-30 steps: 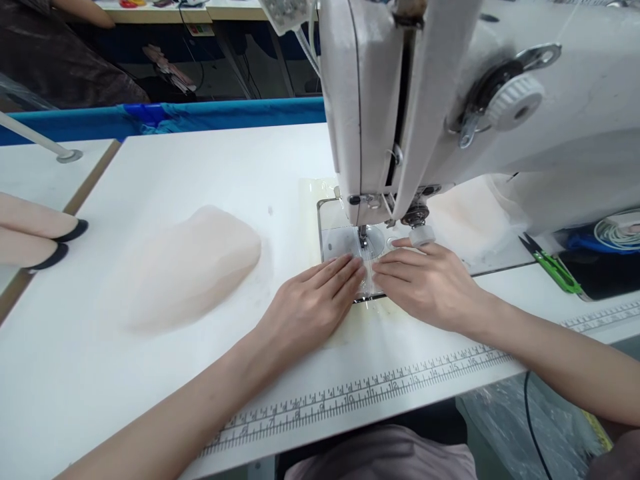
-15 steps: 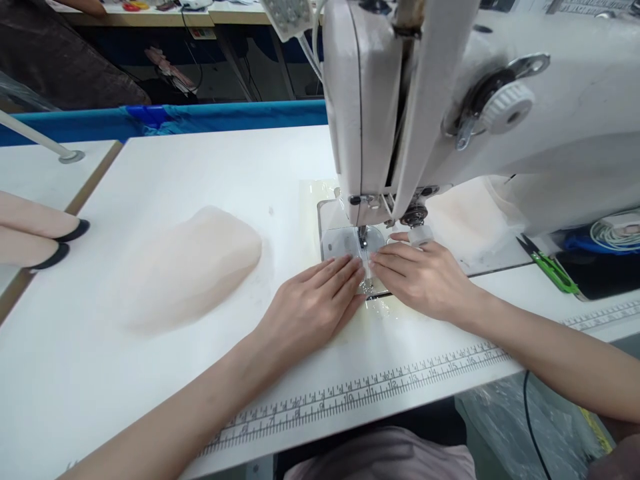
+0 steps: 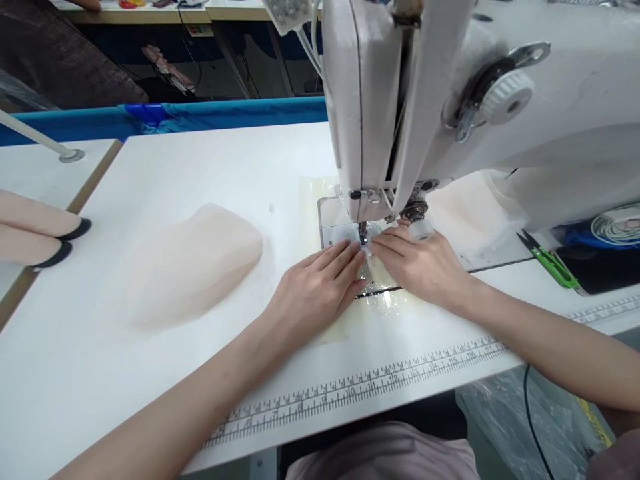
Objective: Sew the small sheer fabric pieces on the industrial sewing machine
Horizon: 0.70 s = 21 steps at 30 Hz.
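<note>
Both hands lie at the needle of a white sewing machine. My left hand rests flat, its fingers stretched toward the presser foot from the left. On the other side, my right hand has its fingers extended toward the foot, partly under the machine head. A small white wrap sits on one right finger. Under the fingertips is the metal needle plate; whether thin material lies between cannot be made out. A sheer beige fabric piece lies left of my left hand.
Pale fabric lies behind my right hand under the machine arm. Green thread snips lie at the right, beside coiled cord. A printed ruler runs along the front edge. Two beige pieces with black ends lie far left.
Both hands have shifted slightly away from me, toward the presser foot. More of the front edge of the needle plate shows between them. The beige fabric piece has stayed put.
</note>
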Each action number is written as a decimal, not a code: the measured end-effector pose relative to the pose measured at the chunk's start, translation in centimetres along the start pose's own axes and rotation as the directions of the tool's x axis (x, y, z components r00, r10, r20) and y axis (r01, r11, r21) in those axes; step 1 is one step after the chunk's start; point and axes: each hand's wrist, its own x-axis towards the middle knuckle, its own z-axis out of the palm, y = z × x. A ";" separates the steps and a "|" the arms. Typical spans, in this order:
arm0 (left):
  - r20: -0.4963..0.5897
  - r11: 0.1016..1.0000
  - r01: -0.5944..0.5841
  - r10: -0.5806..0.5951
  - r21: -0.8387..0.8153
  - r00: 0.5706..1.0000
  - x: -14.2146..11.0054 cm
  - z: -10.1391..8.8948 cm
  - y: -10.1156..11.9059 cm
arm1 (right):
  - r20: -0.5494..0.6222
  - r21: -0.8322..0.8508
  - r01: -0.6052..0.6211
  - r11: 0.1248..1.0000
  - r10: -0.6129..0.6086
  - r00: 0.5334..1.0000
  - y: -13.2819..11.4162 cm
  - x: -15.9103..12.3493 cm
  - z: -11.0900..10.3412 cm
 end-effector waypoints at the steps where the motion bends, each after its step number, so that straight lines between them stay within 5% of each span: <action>1: -0.001 1.000 0.006 -0.006 -0.002 1.000 0.0 0.1 0.0 | 0.008 0.010 -0.019 1.000 0.019 1.000 -0.1 0.0 0.1; 12: -0.005 0.999 -0.009 0.009 0.038 1.000 -0.6 -0.7 0.7 | -0.054 0.062 -0.009 0.998 0.013 0.998 -0.2 -0.6 -0.3; 21: -0.011 0.998 0.055 -0.055 0.023 0.998 -0.2 0.1 -0.1 | 0.005 -0.003 -0.017 1.000 0.017 1.000 0.2 -0.1 0.1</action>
